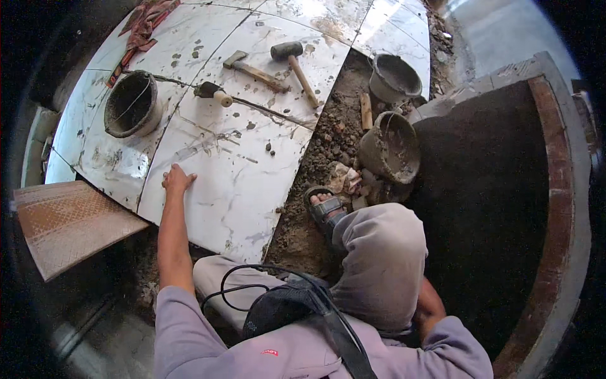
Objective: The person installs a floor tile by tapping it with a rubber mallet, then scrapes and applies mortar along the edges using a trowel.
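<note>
The left hand (178, 180), its grip spread and empty, rests on the white tile (233, 196); the right hand is hidden, its grip impossible to tell. A bucket (149, 120) stands left of the tile, a hammer (259, 76) and mallet (301, 76) lie beyond, and bare soil (291, 237) borders its right edge.

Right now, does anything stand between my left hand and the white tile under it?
Nothing visible does: the left hand appears to rest directly on the white tile. The nearest bucket sits farther forward and left of that hand.
</note>
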A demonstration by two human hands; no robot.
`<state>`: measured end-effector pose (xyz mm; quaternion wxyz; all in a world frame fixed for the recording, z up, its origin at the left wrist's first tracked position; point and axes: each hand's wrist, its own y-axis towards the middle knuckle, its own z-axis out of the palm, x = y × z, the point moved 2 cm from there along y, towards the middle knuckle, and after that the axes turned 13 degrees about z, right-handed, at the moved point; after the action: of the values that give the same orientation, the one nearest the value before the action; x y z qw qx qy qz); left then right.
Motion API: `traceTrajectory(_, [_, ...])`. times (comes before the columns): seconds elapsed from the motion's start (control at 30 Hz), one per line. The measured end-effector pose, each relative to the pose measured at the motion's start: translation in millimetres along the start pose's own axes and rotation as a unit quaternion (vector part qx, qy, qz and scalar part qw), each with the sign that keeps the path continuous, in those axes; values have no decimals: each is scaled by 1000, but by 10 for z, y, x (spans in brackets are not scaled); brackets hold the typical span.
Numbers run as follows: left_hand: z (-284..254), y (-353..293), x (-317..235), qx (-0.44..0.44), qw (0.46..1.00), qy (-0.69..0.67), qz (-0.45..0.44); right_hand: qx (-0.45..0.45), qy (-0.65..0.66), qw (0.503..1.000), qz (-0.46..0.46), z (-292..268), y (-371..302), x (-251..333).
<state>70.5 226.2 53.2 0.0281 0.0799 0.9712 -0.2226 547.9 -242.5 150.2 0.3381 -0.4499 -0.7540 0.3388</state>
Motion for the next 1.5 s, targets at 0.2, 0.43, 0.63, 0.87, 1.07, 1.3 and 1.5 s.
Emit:
traceTrajectory(0.2, [-10,15,18,23,1000,-1,-17,7,-16,1000,-14,0,58,122])
traceTrajectory(0.43, [7,49,24,31,999,14,-12,-69,-47,985,-149,-433,335,942])
traceTrajectory(0.63, [43,118,-43,37,999,38,-6,-139,46,941,-304,-521,1457,2221])
traceTrajectory(0.87, [130,161,-79,31,998,57,9,-141,42,971,-189,-338,2489,2889])
traceTrajectory(1.07, [100,176,116,39,997,61,17,-18,123,973,-197,-34,2394,2786])
traceTrajectory(1.3, [101,268,-45,49,998,38,26,-301,-24,843,-445,-318,2228,2855])
traceTrajectory(1.5, [93,156,149,48,998,40,9,-69,-323,827,-456,209,1772,3232])
